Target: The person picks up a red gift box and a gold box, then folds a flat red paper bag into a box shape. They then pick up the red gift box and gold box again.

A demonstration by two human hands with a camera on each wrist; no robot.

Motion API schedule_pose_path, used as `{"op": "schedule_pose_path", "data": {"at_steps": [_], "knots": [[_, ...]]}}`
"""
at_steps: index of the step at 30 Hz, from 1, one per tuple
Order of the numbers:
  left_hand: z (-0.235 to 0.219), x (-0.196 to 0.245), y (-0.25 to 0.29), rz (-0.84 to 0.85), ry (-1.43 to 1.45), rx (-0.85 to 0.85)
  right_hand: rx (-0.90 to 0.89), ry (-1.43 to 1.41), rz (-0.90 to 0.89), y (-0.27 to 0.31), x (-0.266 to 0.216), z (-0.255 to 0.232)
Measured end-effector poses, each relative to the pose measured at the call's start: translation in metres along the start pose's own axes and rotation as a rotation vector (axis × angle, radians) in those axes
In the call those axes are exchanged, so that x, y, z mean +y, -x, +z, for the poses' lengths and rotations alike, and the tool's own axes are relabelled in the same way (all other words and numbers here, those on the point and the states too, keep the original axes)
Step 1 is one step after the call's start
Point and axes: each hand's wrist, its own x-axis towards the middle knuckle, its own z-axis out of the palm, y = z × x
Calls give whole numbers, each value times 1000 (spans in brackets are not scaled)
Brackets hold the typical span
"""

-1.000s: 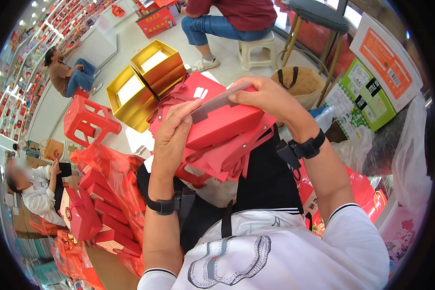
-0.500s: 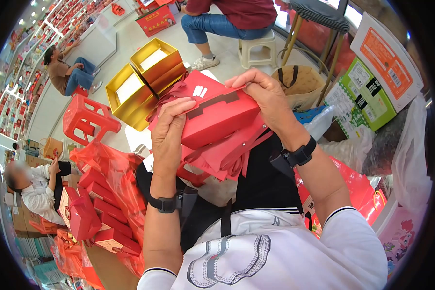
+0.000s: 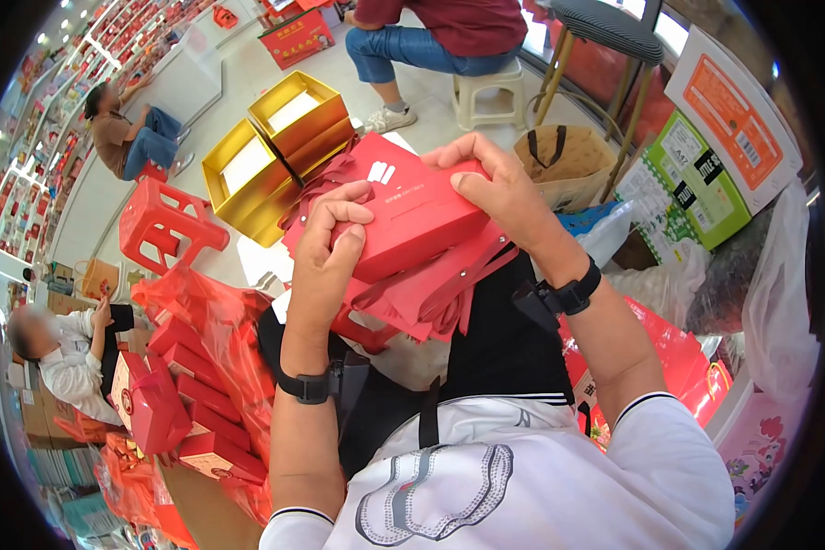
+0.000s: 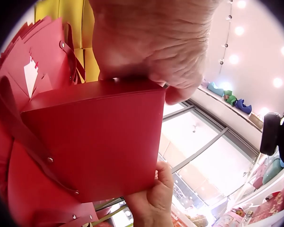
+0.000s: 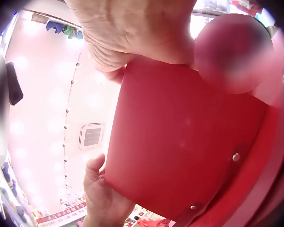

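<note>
A red box [image 3: 420,229] with faint print on its upper face lies over a pile of red straps and folded pieces [image 3: 431,302]. My left hand [image 3: 324,261] grips its left end, fingers bent over the upper edge and thumb on the near side. At the right end my right hand [image 3: 509,192] holds the box with bent fingers and thumb. In the left wrist view, the plain side of the box [image 4: 99,142] fills the middle under my left hand [image 4: 154,42]. The right wrist view has my right hand [image 5: 137,30] on the box [image 5: 180,132].
Two gold boxes [image 3: 244,174] stand beyond the pile, near a red stool [image 3: 160,229]. Red boxes in a plastic bag [image 3: 188,394] are at the left. A paper bag [image 3: 568,165] and cartons [image 3: 697,179] stand at the right. Other people sit farther off.
The raised flap of the box has folded down over the dark strips, and the printed face shows. Both hands have shifted from the flap's edge to the box's ends, fingers more bent.
</note>
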Motion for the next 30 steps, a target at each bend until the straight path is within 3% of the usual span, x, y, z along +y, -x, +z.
{"op": "schedule_pose_path", "data": {"at_steps": [7,11,16,20,23,26,30], "knots": [[3,6,0,-164,-13,34,-54,-14,168,0,-9,-2],[4,12,0,-194,-41,35,-43,62,129,1,-9,0],[4,5,-1,-112,72,58,-27,149,107,1,-5,-5],[-6,-14,7,77,25,46,-1,-36,110,-1,2,-8],[-2,-11,25,35,-105,9,24,-124,113,3,0,-5],[-2,1,40,-182,-136,-56,45,-66,65,2,-2,-5],[7,13,37,242,-336,224,236,-197,-31,-1,8,-12]]}}
